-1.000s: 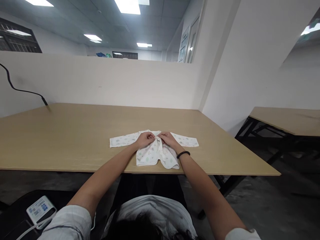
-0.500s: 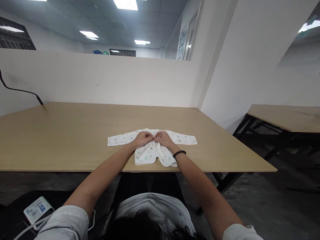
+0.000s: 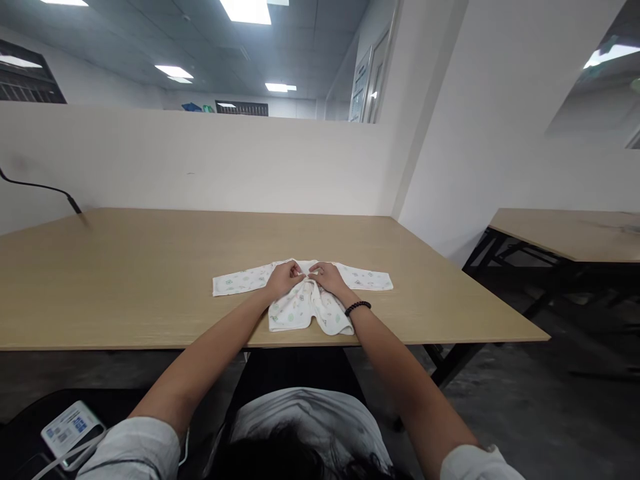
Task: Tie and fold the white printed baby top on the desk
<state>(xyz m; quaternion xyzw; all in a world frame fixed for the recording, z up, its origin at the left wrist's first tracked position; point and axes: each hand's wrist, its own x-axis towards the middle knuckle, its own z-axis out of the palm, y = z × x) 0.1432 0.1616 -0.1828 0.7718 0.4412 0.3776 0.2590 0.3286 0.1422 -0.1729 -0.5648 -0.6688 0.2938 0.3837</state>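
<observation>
A small white baby shirt (image 3: 295, 313) with a pale printed pattern lies on the table near its front edge, its two long sleeves spread out to the left and right. My left hand (image 3: 286, 279) pinches the cloth at the upper middle of the front. Close beside it, my right hand (image 3: 326, 276) pinches the other side of the front opening. Between the fingertips the fabric is gathered, with folds running down to the hem. The fastening, if there is one, is too small to make out. A dark beaded bracelet (image 3: 358, 307) circles my right wrist.
The wooden table (image 3: 150, 267) meets a low white partition (image 3: 240, 167) at the back. A black cable (image 3: 45, 187) hangs at the left. Beside my left arm lies a white device (image 3: 73, 430) with a cord. A second table (image 3: 565, 233) stands at the right.
Both hands stay at the front of the shirt, with the fingers shifted slightly. The camera view has moved a little; the shirt lies as before.
</observation>
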